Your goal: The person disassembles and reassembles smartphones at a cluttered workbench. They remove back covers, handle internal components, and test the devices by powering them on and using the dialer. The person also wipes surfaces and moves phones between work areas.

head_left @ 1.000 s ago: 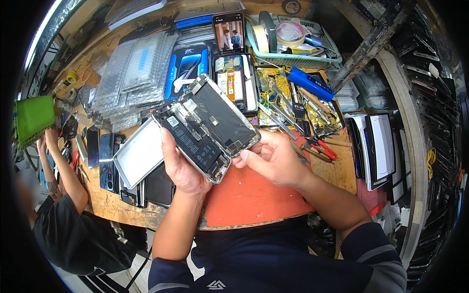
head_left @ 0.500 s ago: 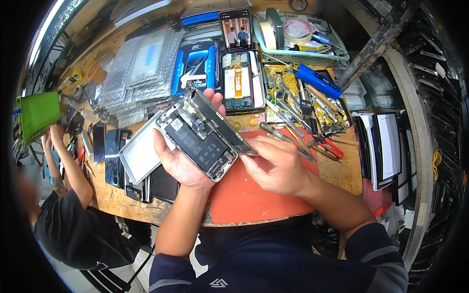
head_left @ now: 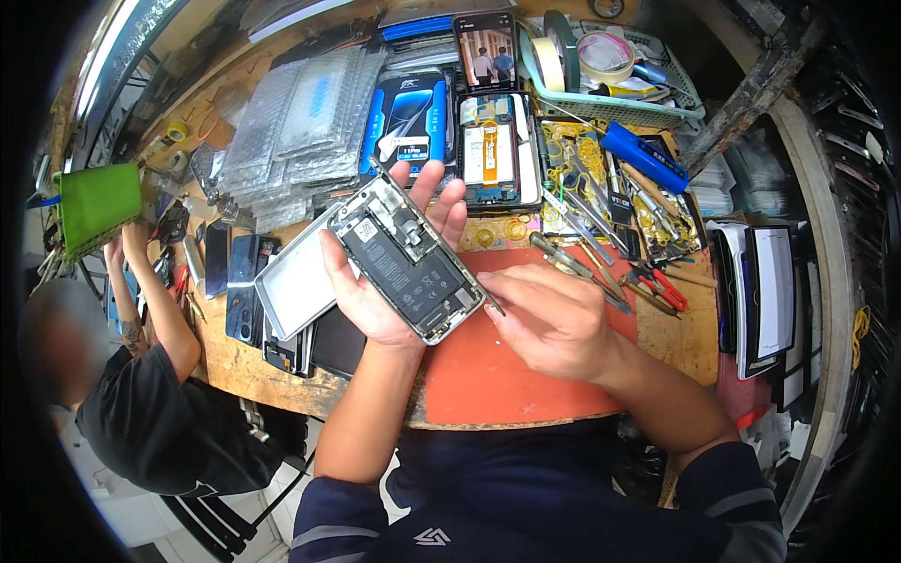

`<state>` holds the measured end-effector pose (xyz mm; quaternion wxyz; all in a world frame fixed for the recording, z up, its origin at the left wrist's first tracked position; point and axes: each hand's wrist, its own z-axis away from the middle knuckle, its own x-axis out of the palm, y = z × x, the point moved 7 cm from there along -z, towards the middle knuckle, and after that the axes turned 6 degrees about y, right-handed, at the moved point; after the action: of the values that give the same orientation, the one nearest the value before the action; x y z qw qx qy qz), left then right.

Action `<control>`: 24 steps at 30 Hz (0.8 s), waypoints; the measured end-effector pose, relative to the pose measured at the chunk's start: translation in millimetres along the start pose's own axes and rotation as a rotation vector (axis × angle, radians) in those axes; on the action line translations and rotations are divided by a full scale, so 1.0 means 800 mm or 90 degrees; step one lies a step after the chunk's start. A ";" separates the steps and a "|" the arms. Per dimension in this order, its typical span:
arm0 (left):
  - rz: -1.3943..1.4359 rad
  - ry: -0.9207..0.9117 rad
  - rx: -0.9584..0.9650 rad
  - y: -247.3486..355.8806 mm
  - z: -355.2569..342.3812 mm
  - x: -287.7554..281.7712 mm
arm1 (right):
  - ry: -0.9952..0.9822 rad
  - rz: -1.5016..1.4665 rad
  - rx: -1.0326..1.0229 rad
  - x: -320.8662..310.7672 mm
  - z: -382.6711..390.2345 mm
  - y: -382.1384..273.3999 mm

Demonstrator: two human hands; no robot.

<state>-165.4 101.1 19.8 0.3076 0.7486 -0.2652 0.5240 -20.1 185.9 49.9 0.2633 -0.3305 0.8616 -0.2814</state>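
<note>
An opened smartphone (head_left: 413, 281) lies tilted in my left hand (head_left: 371, 305), its black battery and inner boards facing up. The left thumb rests along one long edge, and the fingers reach behind to the far side. Along the opposite long edge stands the phone's screen panel (head_left: 495, 307), seen almost edge-on as a thin dark strip. My right hand (head_left: 558, 324) pinches the lower corner of that panel between thumb and fingers. Whether a cable still links panel and body I cannot tell. A white phone back or frame (head_left: 296, 291) lies beside my left hand.
An orange-red mat (head_left: 516, 385) covers the bench in front of me. Pliers (head_left: 668, 289), tweezers and screwdrivers lie to the right. Behind are an opened device (head_left: 488, 159), a blue box (head_left: 404, 117), bubble-wrapped packs (head_left: 300, 122) and a tape basket (head_left: 638, 111). A co-worker (head_left: 178, 413) sits left.
The screen panel has swung more upright, so its inner face has narrowed to an edge. My left fingers have spread apart. The whole scene has shifted rightward in view.
</note>
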 end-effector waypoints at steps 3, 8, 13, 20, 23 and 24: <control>0.003 0.021 0.003 0.000 0.001 -0.002 | -0.005 -0.001 0.014 -0.002 -0.001 0.000; -0.038 0.024 -0.008 -0.003 0.007 0.003 | -0.078 0.017 0.158 0.001 0.010 0.021; -0.166 0.261 0.058 0.008 0.021 -0.024 | -0.015 -0.180 0.290 0.016 0.024 0.047; -0.213 0.166 0.055 0.000 0.018 -0.011 | -0.039 -0.364 0.531 0.027 0.047 0.072; -0.236 0.161 0.043 -0.003 0.020 -0.008 | -0.029 -0.376 0.563 0.025 0.046 0.080; -0.266 0.183 0.046 -0.002 0.021 -0.011 | -0.034 -0.368 0.561 0.025 0.045 0.081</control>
<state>-156.4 90.6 7.2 0.4170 0.7155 -0.0391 0.5592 -37.1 200.9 -23.5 0.3106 -0.4195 0.5284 -0.6696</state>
